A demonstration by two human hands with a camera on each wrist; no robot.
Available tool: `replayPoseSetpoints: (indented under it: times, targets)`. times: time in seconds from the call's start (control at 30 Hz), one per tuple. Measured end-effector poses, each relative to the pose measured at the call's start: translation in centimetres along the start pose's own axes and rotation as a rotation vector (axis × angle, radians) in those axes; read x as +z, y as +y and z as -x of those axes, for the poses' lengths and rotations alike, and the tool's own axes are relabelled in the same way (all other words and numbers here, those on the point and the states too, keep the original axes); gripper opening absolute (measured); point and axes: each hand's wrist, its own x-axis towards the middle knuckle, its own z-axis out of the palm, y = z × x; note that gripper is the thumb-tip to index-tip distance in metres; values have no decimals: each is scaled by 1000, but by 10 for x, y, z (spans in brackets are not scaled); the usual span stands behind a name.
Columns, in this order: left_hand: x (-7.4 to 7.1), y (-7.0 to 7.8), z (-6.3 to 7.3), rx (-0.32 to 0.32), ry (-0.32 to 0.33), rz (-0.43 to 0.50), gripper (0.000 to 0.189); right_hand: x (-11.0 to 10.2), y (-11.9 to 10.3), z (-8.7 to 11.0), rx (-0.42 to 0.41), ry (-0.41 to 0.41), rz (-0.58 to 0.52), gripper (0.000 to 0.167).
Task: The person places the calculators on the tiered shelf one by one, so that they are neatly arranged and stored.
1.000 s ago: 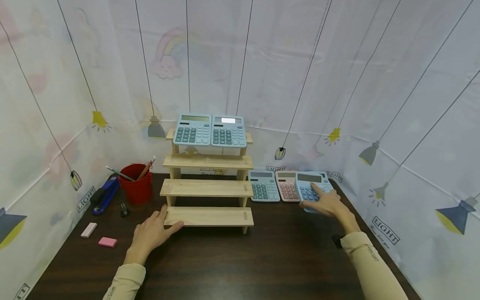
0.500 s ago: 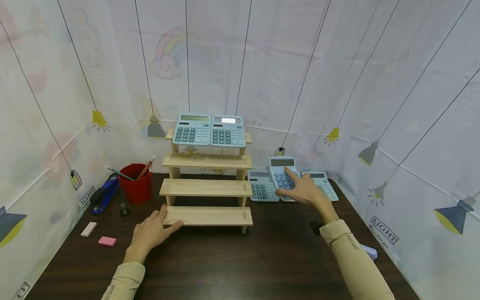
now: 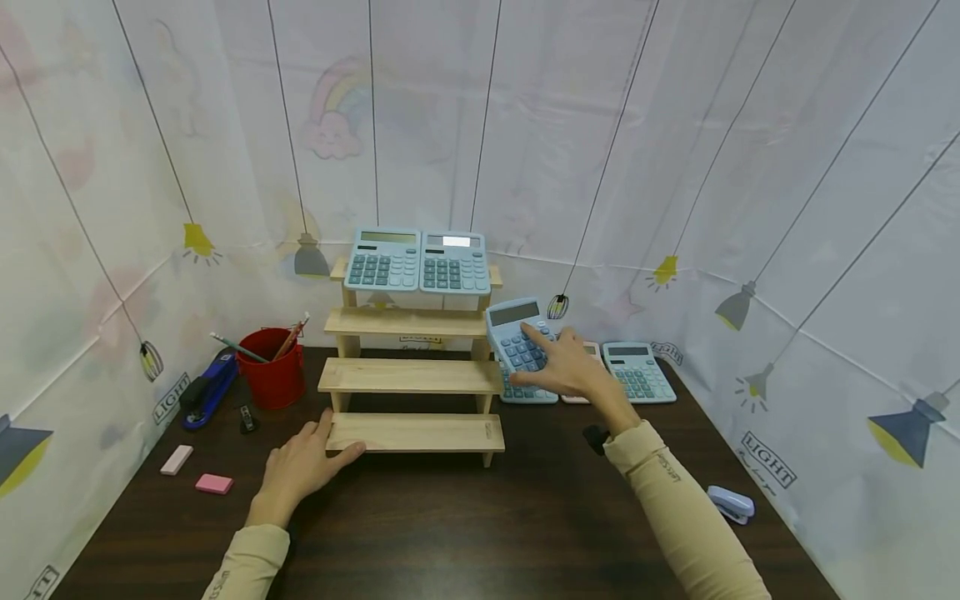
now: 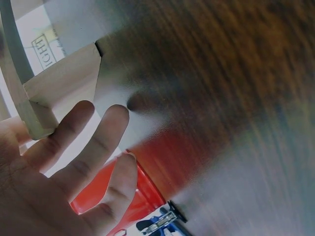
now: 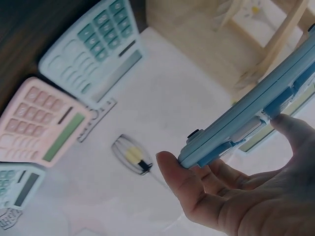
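My right hand [image 3: 570, 362] holds a blue calculator [image 3: 513, 313] tilted up beside the right end of a wooden stepped stand [image 3: 416, 377]. In the right wrist view this calculator [image 5: 246, 115] appears edge-on, gripped between thumb and fingers. It partly covers another blue calculator [image 3: 534, 395] on the table. My left hand [image 3: 296, 467] rests at the left end of the stand's lowest shelf, its thumb along the front edge. From the left wrist view, the fingers [image 4: 106, 137] extend straight past the shelf's end. Two blue calculators [image 3: 383, 260] lean side by side on the top shelf.
Right of the stand lie a pink calculator [image 5: 44, 123], partly hidden in the head view, and a blue one [image 3: 639, 372]. A stapler [image 3: 731, 504] is at the right. Leftward are a red bucket [image 3: 276, 385] with pencils, a blue stapler [image 3: 208, 390] and two erasers [image 3: 214, 483].
My right hand has carried the blue calculator leftward and upward, from over the rightmost calculator to the stand's right end. The right stapler has come into view. My left hand stays put.
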Motion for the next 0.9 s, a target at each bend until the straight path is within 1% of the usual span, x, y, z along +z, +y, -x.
replayPoseSetpoints:
  times: [0.23, 0.57, 0.9]
  targets:
    - [-1, 1, 1, 1, 4, 5, 106, -3, -21, -5, -20, -9, 47, 101]
    - [-4, 3, 4, 1, 6, 6, 106, -7, -33, -16, -10, -62, 95, 100]
    - [-2, 2, 3, -5, 13, 7, 108, -11, -50, -26, -45, -79, 127, 94]
